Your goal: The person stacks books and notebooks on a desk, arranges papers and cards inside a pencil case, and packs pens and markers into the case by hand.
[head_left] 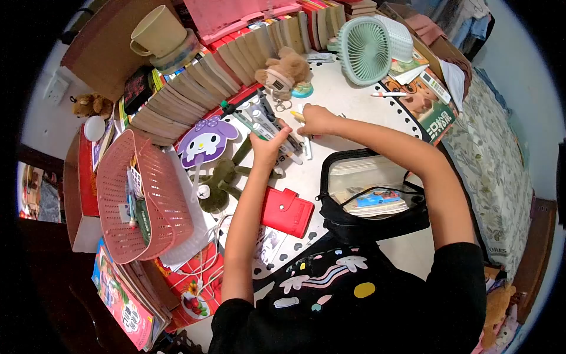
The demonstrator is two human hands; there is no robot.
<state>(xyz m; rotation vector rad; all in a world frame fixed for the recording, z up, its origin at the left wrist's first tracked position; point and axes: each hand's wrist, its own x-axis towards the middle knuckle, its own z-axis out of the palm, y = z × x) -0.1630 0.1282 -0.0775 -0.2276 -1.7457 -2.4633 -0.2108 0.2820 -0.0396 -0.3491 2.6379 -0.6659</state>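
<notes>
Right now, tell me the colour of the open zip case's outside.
The open zip case is black outside, best seen in the head view.

- Bright, fairly even light over the white desktop (368, 106); black T-shirt (377, 321) nearly shadeless;
- fisheye curvature bending the far book row (194, 88); black vignetted corners;
- markers (266, 121) reasonably crisp, their lettering too small to read

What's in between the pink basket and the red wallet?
Between the pink basket and red wallet, the head view shows white paper, a green plush toy and the left arm.
</notes>
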